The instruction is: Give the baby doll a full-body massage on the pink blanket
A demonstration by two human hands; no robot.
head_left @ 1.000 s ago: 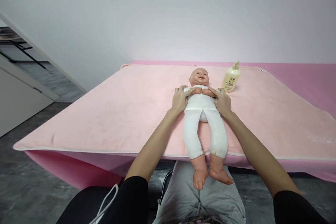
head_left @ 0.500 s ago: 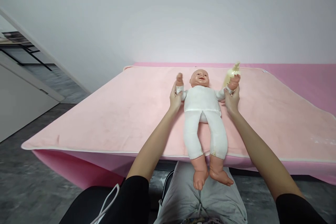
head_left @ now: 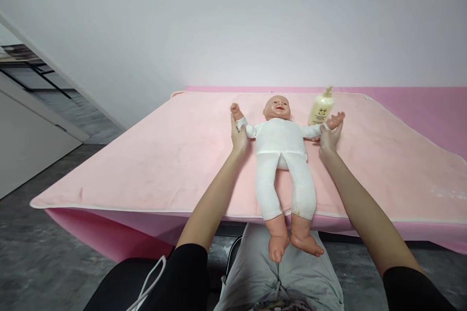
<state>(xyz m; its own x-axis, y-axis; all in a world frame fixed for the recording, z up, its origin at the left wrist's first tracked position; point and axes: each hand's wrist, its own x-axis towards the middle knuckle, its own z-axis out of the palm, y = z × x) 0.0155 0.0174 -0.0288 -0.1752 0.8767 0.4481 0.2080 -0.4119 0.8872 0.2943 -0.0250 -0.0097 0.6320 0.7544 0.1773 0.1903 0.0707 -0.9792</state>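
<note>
Pink blanket, hands grasping a doll's arms, now spread wide, earlier folded inward

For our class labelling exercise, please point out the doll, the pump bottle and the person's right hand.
Doll [head_left: 280,137], head view: on its white torso.
Pump bottle [head_left: 321,109], head view: on its labelled front.
Right hand [head_left: 329,141], head view: on its middle.

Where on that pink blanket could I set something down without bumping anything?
The widest bare patch of blanket runs from the left hand out to the blanket's left edge. Another lies right of the right hand and the bottle. The middle is crowded: the doll lies there, held by both hands.
</note>
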